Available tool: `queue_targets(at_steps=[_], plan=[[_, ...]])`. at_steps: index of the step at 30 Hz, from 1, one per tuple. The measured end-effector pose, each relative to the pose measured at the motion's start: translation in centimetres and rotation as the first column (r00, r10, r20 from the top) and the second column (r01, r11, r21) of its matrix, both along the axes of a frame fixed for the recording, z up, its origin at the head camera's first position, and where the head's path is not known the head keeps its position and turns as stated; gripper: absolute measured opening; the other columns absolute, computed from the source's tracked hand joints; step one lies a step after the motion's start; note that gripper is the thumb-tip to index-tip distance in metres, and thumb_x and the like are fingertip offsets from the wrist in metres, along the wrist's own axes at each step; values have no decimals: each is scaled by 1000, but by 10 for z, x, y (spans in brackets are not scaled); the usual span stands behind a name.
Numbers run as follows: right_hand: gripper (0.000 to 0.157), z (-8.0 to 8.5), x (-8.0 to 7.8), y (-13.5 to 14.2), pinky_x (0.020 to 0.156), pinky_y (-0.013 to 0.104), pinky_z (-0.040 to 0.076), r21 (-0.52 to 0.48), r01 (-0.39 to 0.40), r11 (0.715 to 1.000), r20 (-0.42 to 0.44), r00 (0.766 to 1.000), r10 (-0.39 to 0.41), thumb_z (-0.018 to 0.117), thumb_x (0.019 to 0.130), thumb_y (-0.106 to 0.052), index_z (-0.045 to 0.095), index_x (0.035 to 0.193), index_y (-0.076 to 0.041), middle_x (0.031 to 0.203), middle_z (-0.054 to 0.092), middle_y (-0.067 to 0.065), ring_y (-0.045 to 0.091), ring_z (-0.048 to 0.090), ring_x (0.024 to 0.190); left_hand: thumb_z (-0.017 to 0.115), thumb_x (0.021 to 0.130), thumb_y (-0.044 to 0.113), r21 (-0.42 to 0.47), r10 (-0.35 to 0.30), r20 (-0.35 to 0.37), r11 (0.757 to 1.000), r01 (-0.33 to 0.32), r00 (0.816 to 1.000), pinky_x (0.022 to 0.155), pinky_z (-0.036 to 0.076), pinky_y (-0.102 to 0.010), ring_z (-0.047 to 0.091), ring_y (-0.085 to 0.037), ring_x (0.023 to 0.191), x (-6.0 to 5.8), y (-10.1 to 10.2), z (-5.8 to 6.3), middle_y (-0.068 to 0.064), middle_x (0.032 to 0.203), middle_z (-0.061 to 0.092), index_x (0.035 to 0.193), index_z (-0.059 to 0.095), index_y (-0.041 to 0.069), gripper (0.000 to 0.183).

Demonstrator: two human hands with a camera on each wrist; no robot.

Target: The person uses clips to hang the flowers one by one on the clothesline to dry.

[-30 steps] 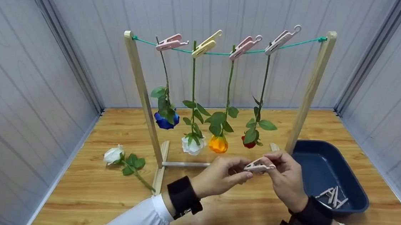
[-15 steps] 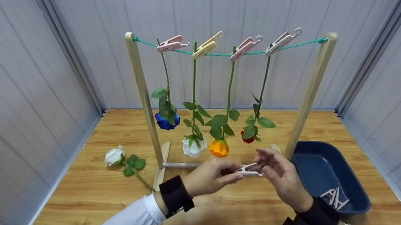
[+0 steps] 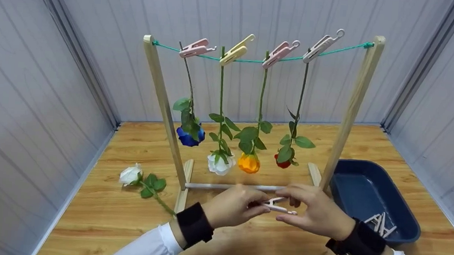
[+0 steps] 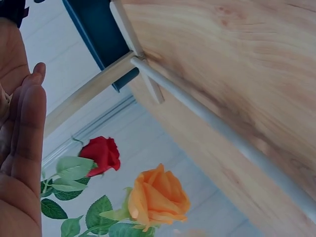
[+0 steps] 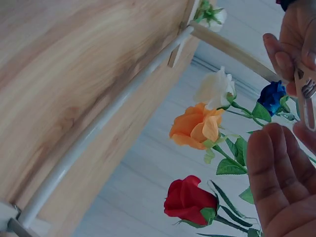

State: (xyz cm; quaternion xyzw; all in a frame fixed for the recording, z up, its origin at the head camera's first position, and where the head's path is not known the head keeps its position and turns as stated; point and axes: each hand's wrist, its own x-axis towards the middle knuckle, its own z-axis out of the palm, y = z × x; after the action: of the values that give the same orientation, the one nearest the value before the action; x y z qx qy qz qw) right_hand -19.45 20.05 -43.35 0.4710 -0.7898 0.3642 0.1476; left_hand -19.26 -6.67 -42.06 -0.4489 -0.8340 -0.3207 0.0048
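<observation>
A pale pink clothespin (image 3: 275,205) lies between the two hands, in front of the rack. My left hand (image 3: 239,205) pinches its clamping end between thumb and fingers. The right hand (image 3: 315,211) is spread around the handle end, thumb below and fingers above, with a gap between them. In the right wrist view the right fingers (image 5: 276,163) are nearly straight, close to the clothespin (image 5: 306,96). Behind them hang a blue rose (image 3: 190,136), a white rose (image 3: 221,164), an orange rose (image 3: 249,163) and a red rose (image 3: 282,161), heads down, clipped to a green cord (image 3: 252,61).
A wooden rack (image 3: 352,109) with a pale crossbar (image 3: 214,186) carries the cord. Another white rose (image 3: 131,175) lies on the wooden table (image 3: 94,222) at left. At right stands a dark blue basin (image 3: 401,198) with several clothespins (image 3: 381,225) inside.
Both hands have shifted left and lower with the clothespin. The right hand let go of the handle end, drew back, then came around it again from the right.
</observation>
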Motion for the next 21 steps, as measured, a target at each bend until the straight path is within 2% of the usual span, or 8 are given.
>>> queue_targets(at_steps=[3,7,14,18,21], plan=[[35,0,0,0,68,16,51,39,0,999,-23,1000,1,93,88,-16,77,119,-11,100,75,-1,6,61,77,68,110,19,-28,-12,-15,1000,11,1000,65,41,-7,51,3,71,1,-1,-3,-6,90,77,115,78,4,20],[30,-1,1,-1,69,20,54,70,5,998,-3,1000,-5,92,89,-15,78,116,-13,100,76,-2,4,62,80,66,111,20,-47,-16,-26,999,15,1000,66,40,-7,50,2,72,4,-3,-7,-5,90,75,114,77,4,20],[23,-5,3,-5,64,20,52,65,5,998,22,1000,-6,90,89,-7,75,104,-14,88,71,-3,6,59,75,67,110,19,-36,20,-29,999,-21,999,69,43,-7,54,2,77,7,-4,-15,-4,96,78,117,76,5,18],[25,-9,3,-7,61,16,47,35,3,999,-31,1000,-2,91,85,-3,71,95,-13,79,68,-1,6,56,69,70,109,20,-49,54,-1,997,-54,999,76,50,-9,65,-1,84,8,-5,-19,-5,103,80,124,75,5,22],[26,-12,3,-8,59,13,45,15,6,1000,-68,998,-5,92,82,-1,71,92,-12,76,66,-3,3,54,68,71,108,23,-72,84,15,994,-83,996,85,58,-16,74,-12,95,7,-9,-20,-8,112,80,128,74,4,27]])
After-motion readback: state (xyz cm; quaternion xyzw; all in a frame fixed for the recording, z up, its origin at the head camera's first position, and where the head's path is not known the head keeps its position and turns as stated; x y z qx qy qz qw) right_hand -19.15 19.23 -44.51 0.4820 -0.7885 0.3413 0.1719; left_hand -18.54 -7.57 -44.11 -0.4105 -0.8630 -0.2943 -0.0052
